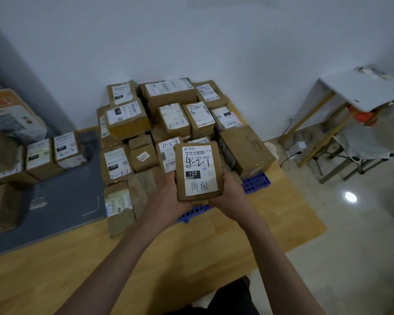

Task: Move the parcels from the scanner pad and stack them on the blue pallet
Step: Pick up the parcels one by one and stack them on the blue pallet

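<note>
A flat brown parcel (199, 171) with a white label marked "122" is held between both hands above the front of the pile. My left hand (168, 196) grips its left edge and underside. My right hand (228, 194) grips its right edge. Below and behind it, several cardboard parcels (168, 114) are stacked on the blue pallet (256, 181), of which only the front right corner and a front strip show. The dark grey scanner pad (62, 201) lies to the left, with several parcels (66, 148) standing on its far and left parts.
The pallet and pad sit on a wooden tabletop (191, 246). A white wall rises behind the pile. At the right, on the tiled floor, stand a white folding table (362, 89) and a metal frame with cables. A larger printed box (9, 114) sits far left.
</note>
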### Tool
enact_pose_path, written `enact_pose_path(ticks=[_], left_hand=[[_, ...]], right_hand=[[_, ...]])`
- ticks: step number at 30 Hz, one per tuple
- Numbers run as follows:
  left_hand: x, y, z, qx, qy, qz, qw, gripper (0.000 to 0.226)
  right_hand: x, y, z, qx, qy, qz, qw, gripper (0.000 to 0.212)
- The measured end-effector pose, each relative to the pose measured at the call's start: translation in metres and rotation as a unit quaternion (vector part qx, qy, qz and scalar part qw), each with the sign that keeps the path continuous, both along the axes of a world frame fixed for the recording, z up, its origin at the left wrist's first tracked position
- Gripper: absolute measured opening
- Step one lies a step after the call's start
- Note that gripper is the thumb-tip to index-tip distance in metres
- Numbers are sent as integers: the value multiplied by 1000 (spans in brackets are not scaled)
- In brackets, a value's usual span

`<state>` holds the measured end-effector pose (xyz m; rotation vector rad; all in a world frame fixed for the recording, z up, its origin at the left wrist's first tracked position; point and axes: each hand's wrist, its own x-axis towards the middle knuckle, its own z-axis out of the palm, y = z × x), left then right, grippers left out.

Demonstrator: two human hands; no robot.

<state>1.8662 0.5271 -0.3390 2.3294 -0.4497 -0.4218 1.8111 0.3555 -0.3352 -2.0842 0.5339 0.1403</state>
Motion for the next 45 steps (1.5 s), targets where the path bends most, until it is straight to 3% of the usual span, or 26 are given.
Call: enact_pose_path(ticks=[14, 23, 32, 42, 45], left_hand=[[18, -174, -1, 24, 11, 93, 995, 78], [68, -253, 17, 53, -1, 68, 996, 76], [153, -285, 25, 55, 1, 61, 997, 54], [259, -282, -7, 214, -12, 63, 975, 87], [278, -278, -20, 294, -36, 55, 954, 85]], right_hand=[[54, -187, -1, 41, 40, 82, 995, 65], [99, -264, 10, 48, -9, 98, 994, 60], [188, -301, 9, 25, -16, 133, 991, 69], [286, -290, -29, -1, -7, 146, 989, 76], [307, -285, -47, -1, 24, 138, 990, 80]])
